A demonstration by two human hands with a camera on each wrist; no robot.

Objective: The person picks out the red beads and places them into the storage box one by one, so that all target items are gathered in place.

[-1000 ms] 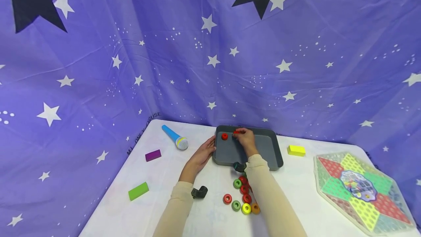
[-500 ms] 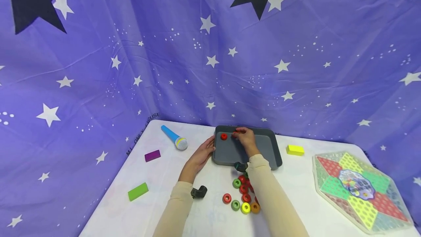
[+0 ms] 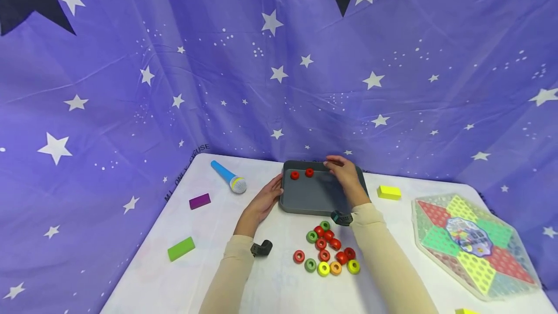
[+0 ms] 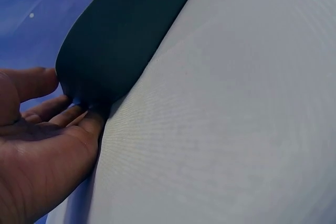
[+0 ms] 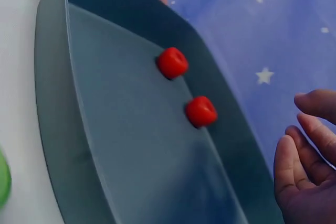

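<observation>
2 red beads (image 3: 295, 175) are sitting just apart near the far wall inside the gray tray (image 3: 305, 197), toward its left. Your left hand (image 3: 265, 201) is pressing relaxed fingers against the outer left wall; your right hand (image 3: 346, 176), fingers loosely bent, is holding nothing by the far rim. Bracing lightly and lifting clear of that rim are probably sparing both beads a roll. Loose beads (image 3: 320, 243) are lying on the table (image 3: 279, 294) nearer you.
</observation>
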